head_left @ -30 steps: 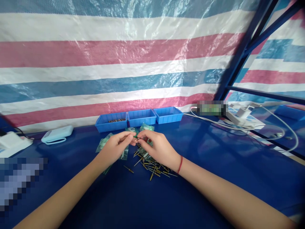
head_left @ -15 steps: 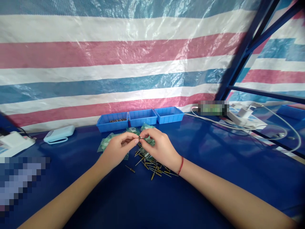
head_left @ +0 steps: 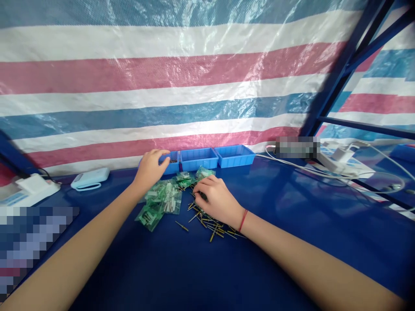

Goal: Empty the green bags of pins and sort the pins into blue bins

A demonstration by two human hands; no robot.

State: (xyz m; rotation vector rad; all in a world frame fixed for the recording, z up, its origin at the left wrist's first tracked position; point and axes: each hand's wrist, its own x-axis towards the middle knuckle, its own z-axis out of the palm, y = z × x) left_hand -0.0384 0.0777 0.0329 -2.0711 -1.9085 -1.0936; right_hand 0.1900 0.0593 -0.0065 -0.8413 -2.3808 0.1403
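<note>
My left hand [head_left: 151,167] is over the left blue bin [head_left: 167,169], its thumb and fingers apart and nothing visible between them. Small brownish parts lie in that bin, mostly covered by the hand. My right hand [head_left: 216,199] is low over a loose pile of blind rivets [head_left: 212,229] with brass-coloured bodies and thin steel pins. Its fingers are curled together at the pile's upper edge; whatever is in them is hidden. One single rivet [head_left: 182,226] lies apart, left of the pile. Small green-tinted plastic bags [head_left: 162,198] with parts inside lie between the hands.
Two more blue bins, a middle bin [head_left: 198,162] and a right bin [head_left: 236,159], stand beside the left one. A light blue power bank [head_left: 90,179] lies at the left. White cables and a power strip [head_left: 333,162] are at the right. A striped tarp [head_left: 194,77] hangs behind.
The hands were together with a small piece between the fingertips. Now they are apart: the left has moved up-left to the bin, the right stays by the rivets, slightly lower. The view has shifted slightly.
</note>
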